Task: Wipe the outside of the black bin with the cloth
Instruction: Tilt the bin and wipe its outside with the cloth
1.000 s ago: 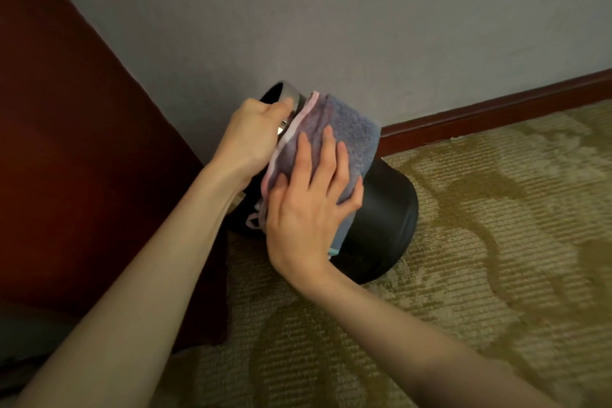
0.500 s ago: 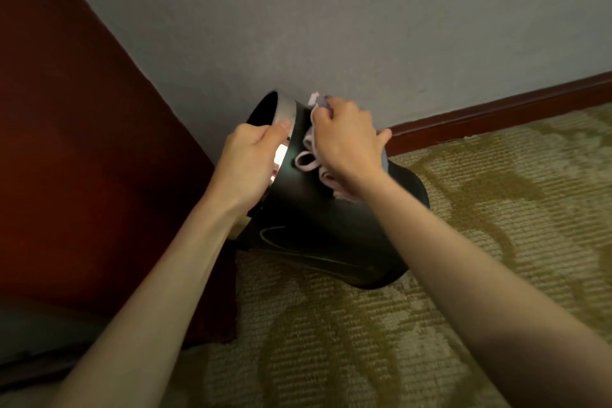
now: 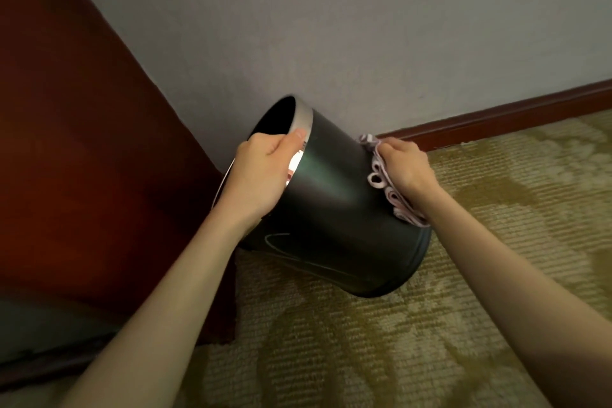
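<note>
The black bin [image 3: 334, 209] is tilted with its open mouth toward the upper left and its base resting on the carpet. It has a silver band around the rim. My left hand [image 3: 265, 172] grips that rim, thumb on the outside. My right hand [image 3: 405, 169] presses a bunched pinkish cloth [image 3: 384, 182] against the bin's far right side, near the base. Most of the cloth is hidden behind my hand and the bin.
A dark red wooden panel [image 3: 82, 142] stands close on the left, touching the bin's mouth side. A grey wall [image 3: 331, 26] with a dark red skirting board [image 3: 513, 116] runs behind. Patterned olive carpet [image 3: 496, 275] spreads to the right and front.
My right hand has carried the cloth from the bin's near top side over to its far right side, bunching it up. The bin has tipped further left and its front surface is now bare.
</note>
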The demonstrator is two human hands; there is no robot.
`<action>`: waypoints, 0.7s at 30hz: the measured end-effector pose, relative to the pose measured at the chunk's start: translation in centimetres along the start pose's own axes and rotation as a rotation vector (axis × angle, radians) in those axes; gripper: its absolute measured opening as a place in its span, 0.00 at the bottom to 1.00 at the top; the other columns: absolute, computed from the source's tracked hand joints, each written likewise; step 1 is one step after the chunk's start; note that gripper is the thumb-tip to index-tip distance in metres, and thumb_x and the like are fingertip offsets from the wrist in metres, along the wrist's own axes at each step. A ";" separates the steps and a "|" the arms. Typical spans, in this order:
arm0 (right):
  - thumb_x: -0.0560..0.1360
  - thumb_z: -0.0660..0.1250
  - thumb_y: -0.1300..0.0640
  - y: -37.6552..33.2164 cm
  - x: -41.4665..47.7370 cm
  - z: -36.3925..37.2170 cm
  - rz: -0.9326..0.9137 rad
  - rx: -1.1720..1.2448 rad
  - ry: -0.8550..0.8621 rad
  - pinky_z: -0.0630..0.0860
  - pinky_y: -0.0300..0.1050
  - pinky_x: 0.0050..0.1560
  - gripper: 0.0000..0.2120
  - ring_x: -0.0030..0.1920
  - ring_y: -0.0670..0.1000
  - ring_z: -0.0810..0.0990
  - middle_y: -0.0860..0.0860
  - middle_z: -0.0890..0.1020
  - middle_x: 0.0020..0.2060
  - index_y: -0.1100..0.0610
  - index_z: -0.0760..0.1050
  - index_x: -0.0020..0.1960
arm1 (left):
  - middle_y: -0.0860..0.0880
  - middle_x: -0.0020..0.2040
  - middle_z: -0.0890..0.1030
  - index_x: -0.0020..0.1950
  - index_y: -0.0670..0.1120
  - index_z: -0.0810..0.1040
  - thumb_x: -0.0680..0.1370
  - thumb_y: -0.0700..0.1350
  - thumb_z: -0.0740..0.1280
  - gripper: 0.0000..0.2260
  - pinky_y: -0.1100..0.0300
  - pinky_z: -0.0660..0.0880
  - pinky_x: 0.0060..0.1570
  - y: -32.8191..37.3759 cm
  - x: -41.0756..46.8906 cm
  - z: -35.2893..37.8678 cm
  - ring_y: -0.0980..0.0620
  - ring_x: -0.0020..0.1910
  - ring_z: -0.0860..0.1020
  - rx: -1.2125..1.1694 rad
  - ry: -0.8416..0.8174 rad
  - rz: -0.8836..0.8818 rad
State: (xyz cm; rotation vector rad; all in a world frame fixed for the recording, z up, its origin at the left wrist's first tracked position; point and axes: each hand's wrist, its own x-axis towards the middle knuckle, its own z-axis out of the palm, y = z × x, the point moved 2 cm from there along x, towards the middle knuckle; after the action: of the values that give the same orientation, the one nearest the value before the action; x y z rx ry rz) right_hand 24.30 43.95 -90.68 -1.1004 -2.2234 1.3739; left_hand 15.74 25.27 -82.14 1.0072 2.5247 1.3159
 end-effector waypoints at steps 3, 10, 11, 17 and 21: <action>0.75 0.56 0.50 2.3 -0.8 -0.4 0.034 0.029 0.070 0.65 0.65 0.66 0.13 0.57 0.61 0.75 0.55 0.82 0.53 0.51 0.78 0.50 | 0.34 0.31 0.75 0.36 0.31 0.71 0.78 0.55 0.59 0.27 0.53 0.66 0.33 0.7 0.3 0.4 0.47 0.29 0.70 0.018 -0.006 0.011; 0.74 0.60 0.43 6.1 -2.1 -0.5 0.066 0.414 0.090 0.73 0.54 0.57 0.18 0.52 0.55 0.80 0.52 0.84 0.47 0.55 0.81 0.49 | 0.38 0.27 0.70 0.28 0.38 0.65 0.78 0.56 0.59 0.26 0.44 0.70 0.33 2.7 0.1 2.2 0.42 0.27 0.70 0.066 -0.092 0.084; 0.72 0.62 0.41 6.8 -2.2 -0.6 0.079 0.455 0.055 0.74 0.55 0.60 0.20 0.54 0.54 0.80 0.51 0.83 0.51 0.53 0.80 0.52 | 0.43 0.25 0.68 0.26 0.42 0.64 0.78 0.57 0.59 0.25 0.47 0.67 0.30 2.9 0.0 2.5 0.47 0.25 0.68 0.078 -0.112 0.100; 0.74 0.66 0.52 12.0 -2.7 -1.4 0.177 0.647 0.011 0.78 0.52 0.52 0.06 0.49 0.54 0.83 0.54 0.85 0.47 0.51 0.80 0.48 | 0.47 0.23 0.67 0.24 0.45 0.63 0.79 0.54 0.59 0.24 0.54 0.62 0.28 5.9 -0.3 6.2 0.50 0.23 0.68 0.229 -0.196 0.218; 0.76 0.66 0.59 14.5 -4.1 -1.4 0.301 0.840 0.133 0.78 0.40 0.32 0.03 0.32 0.47 0.84 0.50 0.85 0.30 0.56 0.79 0.47 | 0.48 0.25 0.66 0.25 0.46 0.63 0.79 0.56 0.58 0.25 0.55 0.62 0.31 7.5 -1.6 9.1 0.44 0.29 0.71 0.361 -0.285 0.271</action>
State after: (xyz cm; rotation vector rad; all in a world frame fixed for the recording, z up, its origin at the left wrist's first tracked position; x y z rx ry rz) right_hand 34.33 45.36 -101.86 -1.1488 -1.1769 1.9989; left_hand 24.29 33.50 -82.24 1.5303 2.5124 0.7036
